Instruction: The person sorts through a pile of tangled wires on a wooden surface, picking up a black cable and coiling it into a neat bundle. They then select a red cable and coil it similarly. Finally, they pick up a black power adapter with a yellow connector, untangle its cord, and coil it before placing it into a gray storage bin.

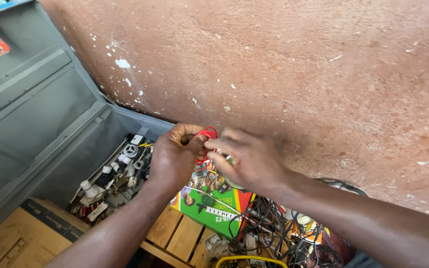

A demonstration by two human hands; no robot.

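Thin red insulated wire (205,134), looped into a small bundle, sits between my two hands up against the rough reddish plaster wall (294,64). From my head camera, my left hand (175,156) has its fingers curled shut around the loops, while my right hand (247,159) pinches a strand between thumb and forefinger, with a small greenish part by the fingertips that I cannot make out. To do this well, I judge I should keep the left grip firm so the loops do not spring apart, and work the strand with short, light pulls.

Below, a wooden slatted crate top (177,233) carries a bright green printed cardboard box (214,208) and a tangle of black cables (274,228). To the left, a heap of white and grey electrical fittings (112,183) lies against the grey metal panel (35,109), beside a brown cardboard carton (21,238).
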